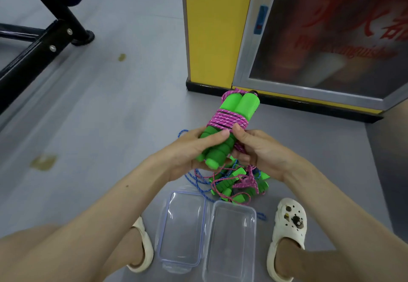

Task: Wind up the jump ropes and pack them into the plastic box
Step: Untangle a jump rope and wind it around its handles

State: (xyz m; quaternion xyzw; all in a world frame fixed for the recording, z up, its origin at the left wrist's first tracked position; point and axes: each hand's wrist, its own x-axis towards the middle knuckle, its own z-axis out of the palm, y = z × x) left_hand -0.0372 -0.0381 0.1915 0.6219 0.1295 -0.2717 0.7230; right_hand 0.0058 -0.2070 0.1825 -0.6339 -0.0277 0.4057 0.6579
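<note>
Two green jump-rope handles (238, 105) lie side by side with pink rope (227, 120) wound round their middle. My left hand (194, 149) grips the handles' lower half from the left. My right hand (258, 151) pinches the pink rope at the bundle's right side. Below my hands a tangled pile of jump ropes (238, 184), green handles with pink and blue cords, lies on the floor. The clear plastic box (231, 242) stands open near my feet, with its lid (183, 226) flat beside it on the left.
A yellow cabinet (212, 27) with a glass door (331, 34) stands straight ahead. Black gym-equipment frame (37, 47) fills the upper left. My feet in pale clogs (287, 233) flank the box. Grey floor (110, 116) stretches to the left.
</note>
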